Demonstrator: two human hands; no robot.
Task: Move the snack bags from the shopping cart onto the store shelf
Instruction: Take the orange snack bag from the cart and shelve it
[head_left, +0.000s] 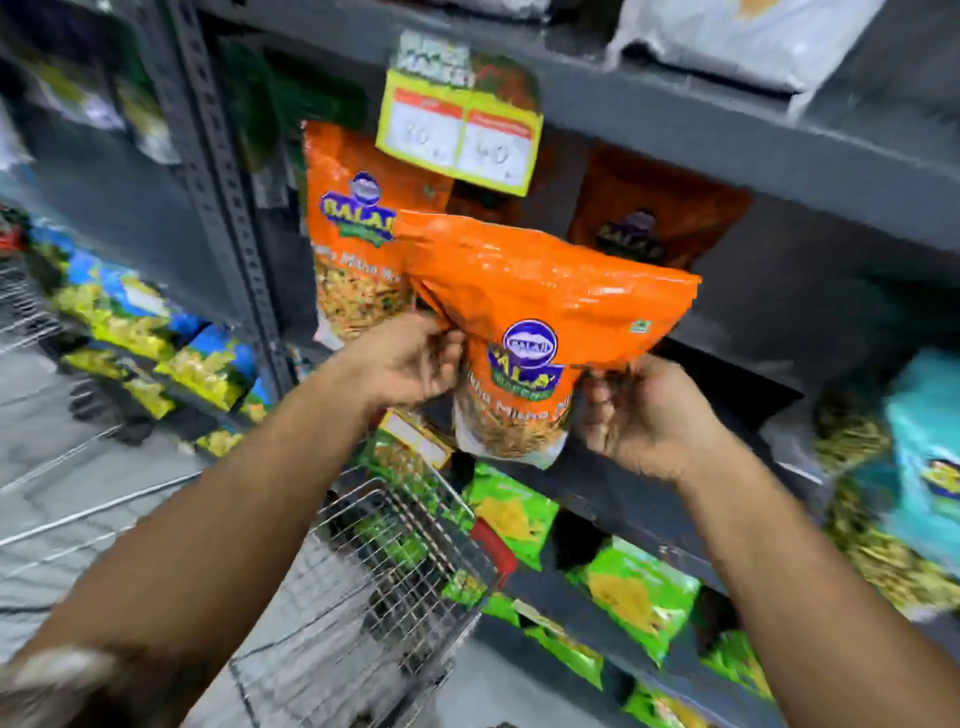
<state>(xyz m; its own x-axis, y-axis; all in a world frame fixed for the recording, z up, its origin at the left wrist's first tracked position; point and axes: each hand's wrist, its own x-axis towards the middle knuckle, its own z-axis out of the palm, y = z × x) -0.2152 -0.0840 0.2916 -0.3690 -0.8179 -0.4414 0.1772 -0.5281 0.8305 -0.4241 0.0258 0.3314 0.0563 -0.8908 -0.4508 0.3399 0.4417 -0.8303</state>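
Low at left, the wire shopping cart sits beside the grey store shelf. Above it the left hand pinches the left edge of an orange snack bag, held in front of the shelf near an upright matching bag; the right hand grips its right lower edge.

Orange snack bag (top bent over) tilted before the grey store shelf, above the wire shopping cart

cart below shelf
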